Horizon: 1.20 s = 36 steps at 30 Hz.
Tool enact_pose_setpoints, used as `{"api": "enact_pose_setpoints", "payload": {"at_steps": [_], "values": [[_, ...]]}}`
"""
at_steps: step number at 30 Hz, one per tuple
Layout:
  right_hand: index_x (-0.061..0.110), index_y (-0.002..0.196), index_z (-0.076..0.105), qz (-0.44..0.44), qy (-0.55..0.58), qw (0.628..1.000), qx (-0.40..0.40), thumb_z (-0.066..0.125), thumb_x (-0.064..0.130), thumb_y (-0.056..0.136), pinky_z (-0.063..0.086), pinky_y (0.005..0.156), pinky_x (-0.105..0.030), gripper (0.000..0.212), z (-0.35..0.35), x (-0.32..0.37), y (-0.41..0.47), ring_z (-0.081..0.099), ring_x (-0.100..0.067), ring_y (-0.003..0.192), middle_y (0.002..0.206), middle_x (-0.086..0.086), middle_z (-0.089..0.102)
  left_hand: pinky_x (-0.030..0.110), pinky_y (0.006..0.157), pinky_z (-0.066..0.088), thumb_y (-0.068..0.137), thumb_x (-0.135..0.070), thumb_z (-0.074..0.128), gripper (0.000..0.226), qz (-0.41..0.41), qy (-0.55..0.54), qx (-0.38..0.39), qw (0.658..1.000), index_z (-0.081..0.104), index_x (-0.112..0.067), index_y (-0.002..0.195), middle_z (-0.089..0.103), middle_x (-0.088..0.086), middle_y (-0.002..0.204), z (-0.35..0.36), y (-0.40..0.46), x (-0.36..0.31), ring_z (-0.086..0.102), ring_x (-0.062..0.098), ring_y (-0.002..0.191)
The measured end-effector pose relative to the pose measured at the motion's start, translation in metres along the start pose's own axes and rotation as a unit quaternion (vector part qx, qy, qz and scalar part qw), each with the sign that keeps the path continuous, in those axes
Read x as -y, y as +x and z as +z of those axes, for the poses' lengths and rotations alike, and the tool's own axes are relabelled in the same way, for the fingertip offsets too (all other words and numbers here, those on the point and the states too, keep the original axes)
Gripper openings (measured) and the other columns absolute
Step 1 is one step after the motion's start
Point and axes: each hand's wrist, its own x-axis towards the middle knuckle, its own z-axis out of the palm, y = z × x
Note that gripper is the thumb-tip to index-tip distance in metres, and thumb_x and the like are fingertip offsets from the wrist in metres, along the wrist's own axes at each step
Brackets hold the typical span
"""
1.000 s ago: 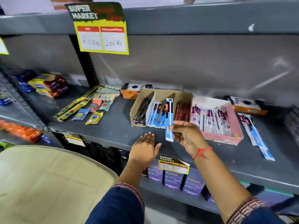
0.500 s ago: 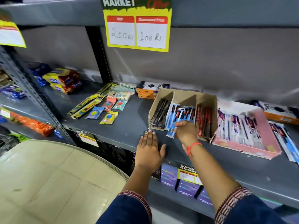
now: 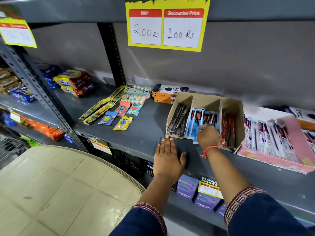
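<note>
Blue pen packs [image 3: 198,120] wanted squaring up and sliding straight back between the dividers, I reckon, not jamming. They sat in the middle slot of the cardboard box [image 3: 233,106] on the shelf [image 3: 144,133], right hand [image 3: 208,134] curled round the front ones, left hand [image 3: 167,155] flat and open nearby. Blue sleeves, red-black labels

Divided box [image 3: 206,99] sitting on the shelf [image 3: 144,130]. Pen packs [image 3: 202,116] are lying in its middle compartment, with the right hand [image 3: 208,136] gripping them at the front edge. Left hand [image 3: 167,157] is lying flat on the shelf at the box's 7 o'clock. Tray [image 3: 272,160] is sitting at the box's 3 o'clock, cartons [image 3: 168,92] at 11 o'clock and sachets [image 3: 122,116] at 9 o'clock.
</note>
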Motion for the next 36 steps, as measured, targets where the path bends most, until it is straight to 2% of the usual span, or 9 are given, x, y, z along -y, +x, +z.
{"api": "enact_pose_setpoints", "payload": {"at_steps": [5,7,12,18,21,23,25,29,36], "values": [[-0.004,0.119,0.055,-0.01,-0.02,1.0,-0.003,0.041,-0.008,0.087,0.045,0.096,-0.038,0.035,0.003,0.001,0.007,0.055,-0.038,0.117,0.124,-0.026,0.06,0.036,0.118,0.001,0.071,-0.066,-0.019,0.101,0.002,-0.009,-0.019,1.0,0.007,-0.004,0.147,0.01,0.016,0.157,0.001,0.0,0.001,0.007,0.028,0.145],[-0.002,0.123,0.054,-0.02,-0.032,0.999,-0.005,0.041,-0.008,0.087,0.046,0.095,-0.038,0.038,0.004,0.001,0.008,0.056,-0.039,0.116,0.125,-0.025,0.059,0.035,0.118,0.001,0.062,-0.067,-0.028,0.111,0.004,-0.008,-0.021,1.0,0.007,-0.005,0.147,0.01,0.016,0.157,0.0,-0.001,0.0,0.007,0.028,0.145],[0.002,0.125,0.052,-0.058,-0.071,0.996,-0.022,0.042,-0.01,0.084,0.047,0.089,-0.041,0.044,0.007,-0.001,0.007,0.057,-0.041,0.109,0.124,-0.026,0.056,0.035,0.118,0.001,0.072,-0.062,-0.014,0.096,-0.003,0.0,-0.011,1.0,0.005,-0.005,0.147,0.007,0.015,0.158,0.001,0.0,0.0,0.005,0.027,0.146],[0.0,0.128,0.05,-0.202,-0.174,0.962,-0.051,0.041,-0.01,0.081,0.047,0.088,-0.043,0.049,0.011,-0.013,-0.021,0.053,-0.042,0.113,0.126,-0.023,0.051,0.035,0.118,0.001,0.065,-0.056,-0.014,0.099,-0.004,0.01,0.001,1.0,0.005,-0.004,0.147,0.007,0.017,0.157,-0.001,-0.001,-0.002,0.006,0.027,0.145],[-0.003,0.115,0.061,-0.267,-0.178,0.943,-0.088,0.05,-0.011,0.076,0.051,0.083,-0.043,0.041,0.001,-0.026,-0.037,0.057,-0.046,0.102,0.11,-0.026,0.061,0.036,0.118,0.002,0.071,-0.057,-0.007,0.094,-0.007,0.011,0.01,1.0,0.006,-0.003,0.147,0.008,0.018,0.157,-0.004,-0.001,-0.002,0.006,0.027,0.145],[-0.002,0.102,0.067,-0.297,-0.161,0.932,-0.13,0.058,-0.011,0.069,0.054,0.071,-0.043,0.035,-0.013,-0.035,-0.044,0.061,-0.048,0.086,0.095,-0.026,0.065,0.036,0.119,0.001,0.09,-0.054,0.01,0.077,-0.014,0.031,0.022,0.999,0.003,-0.002,0.147,0.005,0.017,0.157,-0.005,-0.001,-0.001,0.003,0.027,0.145],[0.001,0.097,0.068,-0.292,-0.128,0.933,-0.169,0.059,-0.008,0.071,0.054,0.064,-0.042,0.029,-0.037,-0.044,-0.046,0.061,-0.046,0.082,0.096,-0.025,0.063,0.036,0.119,-0.001,0.097,-0.046,0.023,0.071,-0.027,0.035,0.033,0.999,0.0,-0.001,0.147,0.001,0.017,0.158,-0.007,-0.001,-0.005,0.0,0.028,0.145],[0.003,0.101,0.066,-0.229,-0.082,0.937,-0.252,0.055,-0.004,0.076,0.052,0.069,-0.044,0.028,-0.091,-0.066,-0.04,0.059,-0.044,0.089,0.103,-0.025,0.055,0.038,0.119,-0.002,0.096,-0.049,0.026,0.077,-0.062,0.021,0.042,0.997,-0.003,0.002,0.146,-0.001,0.02,0.157,-0.006,-0.007,-0.032,0.0,0.029,0.145],[-0.002,0.099,0.064,-0.122,-0.143,0.93,-0.315,0.052,-0.009,0.069,0.046,0.076,-0.049,0.034,-0.16,-0.126,-0.026,0.054,-0.049,0.093,0.1,-0.032,0.056,0.038,0.119,-0.004,0.096,-0.049,0.023,0.078,-0.049,0.013,0.063,0.997,-0.006,0.004,0.145,-0.006,0.022,0.156,0.007,-0.026,-0.096,-0.004,0.03,0.145]]}}
